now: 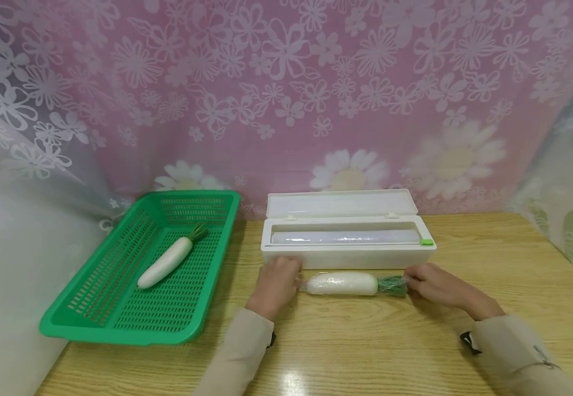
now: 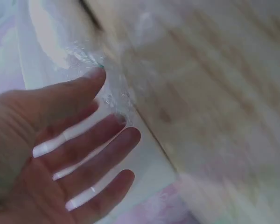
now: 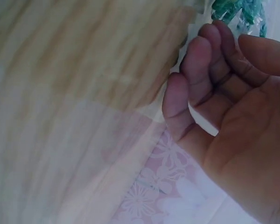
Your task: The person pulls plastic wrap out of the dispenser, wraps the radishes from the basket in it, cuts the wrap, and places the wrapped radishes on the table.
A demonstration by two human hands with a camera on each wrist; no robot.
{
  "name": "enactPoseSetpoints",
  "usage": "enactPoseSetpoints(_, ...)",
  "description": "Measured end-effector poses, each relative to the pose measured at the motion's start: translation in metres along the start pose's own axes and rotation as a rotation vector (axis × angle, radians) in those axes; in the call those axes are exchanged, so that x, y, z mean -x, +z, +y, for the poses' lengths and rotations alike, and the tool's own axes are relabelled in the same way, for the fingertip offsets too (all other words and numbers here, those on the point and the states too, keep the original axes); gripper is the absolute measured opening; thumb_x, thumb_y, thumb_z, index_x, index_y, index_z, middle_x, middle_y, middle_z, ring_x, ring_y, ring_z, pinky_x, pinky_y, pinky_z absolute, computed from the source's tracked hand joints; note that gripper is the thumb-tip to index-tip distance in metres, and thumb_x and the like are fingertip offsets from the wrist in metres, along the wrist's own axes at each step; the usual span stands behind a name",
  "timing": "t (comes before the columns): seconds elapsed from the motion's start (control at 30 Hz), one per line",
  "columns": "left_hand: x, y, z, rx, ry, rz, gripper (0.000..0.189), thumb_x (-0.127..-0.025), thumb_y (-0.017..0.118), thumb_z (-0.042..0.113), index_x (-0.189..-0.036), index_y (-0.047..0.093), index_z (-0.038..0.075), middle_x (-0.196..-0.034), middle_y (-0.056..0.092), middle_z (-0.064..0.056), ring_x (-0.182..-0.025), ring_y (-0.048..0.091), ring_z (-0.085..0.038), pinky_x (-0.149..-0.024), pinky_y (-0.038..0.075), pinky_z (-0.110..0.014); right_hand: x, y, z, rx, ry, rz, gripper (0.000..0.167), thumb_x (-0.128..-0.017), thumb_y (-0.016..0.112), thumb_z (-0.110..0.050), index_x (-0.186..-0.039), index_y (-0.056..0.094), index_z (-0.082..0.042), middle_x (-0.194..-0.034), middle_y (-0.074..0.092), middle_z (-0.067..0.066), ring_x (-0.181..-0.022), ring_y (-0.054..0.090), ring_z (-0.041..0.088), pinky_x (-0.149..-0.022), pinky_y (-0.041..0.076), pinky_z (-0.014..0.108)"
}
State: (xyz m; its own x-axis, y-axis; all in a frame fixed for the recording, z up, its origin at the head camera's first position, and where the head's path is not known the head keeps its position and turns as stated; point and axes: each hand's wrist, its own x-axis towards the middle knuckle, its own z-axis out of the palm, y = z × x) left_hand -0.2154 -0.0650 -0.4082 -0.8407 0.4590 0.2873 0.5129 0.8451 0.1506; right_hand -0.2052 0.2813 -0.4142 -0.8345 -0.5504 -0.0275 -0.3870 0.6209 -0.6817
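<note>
A white radish (image 1: pixel 343 284) with a cut green top, wrapped in clear plastic film, lies crosswise on the table in the head view. My left hand (image 1: pixel 277 283) pinches the gathered film at the radish's left end. In the left wrist view, crinkled film (image 2: pixel 116 100) shows at the thumb and fingertips, while the other fingers are spread. Beyond the green stalks (image 1: pixel 391 285), my right hand (image 1: pixel 437 285) pinches the film at the other end. The right wrist view shows its curled fingers (image 3: pixel 197 60) and thumb beside the film-covered stalks (image 3: pixel 238 11).
A white film dispenser box (image 1: pixel 348 259) stands behind the radish, lid (image 1: pixel 341 204) raised, with a film roll (image 1: pixel 346 237) and a green slider (image 1: pixel 426 242). To the left, a green plastic basket (image 1: pixel 199 324) holds another radish (image 1: pixel 166 264). A pink floral curtain (image 1: pixel 286 110) hangs behind.
</note>
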Motion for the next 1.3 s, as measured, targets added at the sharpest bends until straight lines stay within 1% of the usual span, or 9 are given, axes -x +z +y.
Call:
enactPoseSetpoints(0.1, 0.001, 0.000, 0.005, -0.059, -0.040, 0.054, 0.021, -0.081, 0.086, 0.009, -0.075, 0.065, 0.006, -0.072, 0.065, -0.007, -0.066, 0.066, -0.023, -0.051, 0.053, -0.036, 0.000, 0.000, -0.001, -0.018, 0.032, -0.007, 0.037, -0.107, 0.041, -0.001, -0.071, 0.049, -0.009, -0.061, 0.040, -0.007, -0.050, 0.034, 0.004, -0.052, 0.035, 0.026)
enactPoseSetpoints(0.17, 0.001, 0.000, 0.006, -0.004, -0.036, 0.034, 0.019, -0.082, 0.083, 0.004, -0.072, 0.067, 0.005, -0.071, 0.065, -0.006, -0.065, 0.064, -0.019, -0.051, 0.052, -0.032, -0.001, 0.000, -0.002, 0.010, 0.036, 0.013, 0.036, -0.106, 0.043, -0.001, -0.072, 0.052, -0.008, -0.061, 0.041, -0.008, -0.050, 0.035, 0.004, -0.052, 0.036, 0.026)
enactPoseSetpoints(0.27, 0.000, -0.002, 0.006, 0.188, -0.012, -0.065, 0.010, -0.087, 0.075, -0.004, -0.079, 0.074, 0.002, -0.078, 0.069, -0.006, -0.071, 0.060, -0.012, -0.058, 0.051, -0.024, -0.001, 0.000, -0.001, 0.066, 0.049, 0.049, 0.030, -0.104, 0.048, 0.000, -0.077, 0.057, -0.008, -0.062, 0.044, -0.008, -0.052, 0.038, 0.004, -0.052, 0.036, 0.025)
enactPoseSetpoints(0.37, 0.000, -0.005, 0.006, 0.410, -0.016, -0.204, 0.015, -0.091, 0.068, -0.007, -0.101, 0.077, -0.001, -0.095, 0.073, -0.008, -0.077, 0.058, -0.011, -0.066, 0.049, -0.022, -0.001, -0.002, -0.001, 0.094, 0.046, 0.062, 0.022, -0.101, 0.052, 0.003, -0.082, 0.062, -0.006, -0.066, 0.050, -0.007, -0.055, 0.042, 0.003, -0.054, 0.039, 0.026)
enactPoseSetpoints(0.5, 0.000, -0.005, 0.008, 0.534, -0.053, -0.292, 0.025, -0.093, 0.070, 0.000, -0.117, 0.071, -0.003, -0.107, 0.072, -0.013, -0.088, 0.064, -0.018, -0.076, 0.052, -0.028, -0.001, -0.005, -0.001, 0.087, -0.008, 0.027, 0.013, -0.091, 0.061, 0.007, -0.083, 0.062, -0.002, -0.074, 0.056, -0.005, -0.064, 0.048, 0.003, -0.057, 0.045, 0.027)
enactPoseSetpoints(0.63, 0.000, -0.001, 0.007, 0.562, -0.118, -0.286, 0.022, -0.096, 0.070, 0.005, -0.117, 0.069, 0.001, -0.104, 0.070, -0.010, -0.095, 0.065, -0.020, -0.083, 0.053, -0.032, 0.000, -0.006, 0.000, 0.044, -0.051, -0.011, 0.012, -0.088, 0.065, 0.007, -0.082, 0.061, -0.003, -0.075, 0.056, -0.006, -0.067, 0.049, 0.002, -0.058, 0.045, 0.026)
enactPoseSetpoints(0.9, 0.001, 0.000, 0.003, 0.698, -0.145, -0.266, 0.017, -0.102, 0.061, 0.005, -0.117, 0.066, 0.000, -0.093, 0.067, -0.008, -0.076, 0.061, -0.014, -0.066, 0.050, -0.029, 0.000, -0.003, 0.004, -0.099, -0.031, -0.052, 0.033, -0.103, 0.042, 0.006, -0.076, 0.058, -0.003, -0.067, 0.054, -0.005, -0.053, 0.041, 0.002, -0.047, 0.038, 0.023)
enactPoseSetpoints(1.07, 0.001, -0.002, 0.002, 0.762, -0.153, -0.281, 0.020, -0.097, 0.068, 0.007, -0.115, 0.070, -0.003, -0.098, 0.067, -0.010, -0.085, 0.063, -0.019, -0.070, 0.052, -0.030, -0.001, -0.001, 0.002, -0.091, 0.020, -0.059, 0.034, -0.105, 0.039, 0.005, -0.075, 0.054, -0.004, -0.065, 0.049, -0.005, -0.051, 0.038, 0.003, -0.049, 0.036, 0.023)
enactPoseSetpoints(1.3, 0.002, 0.002, 0.010, 0.981, -0.172, -0.286, 0.025, -0.093, 0.073, 0.004, -0.116, 0.070, -0.006, -0.091, 0.064, -0.008, -0.076, 0.071, -0.025, -0.062, 0.051, -0.024, 0.010, -0.009, 0.003, -0.028, 0.057, 0.004, 0.031, -0.103, 0.039, 0.008, -0.080, 0.059, 0.000, -0.070, 0.057, 0.000, -0.057, 0.049, 0.007, -0.051, 0.044, 0.026)
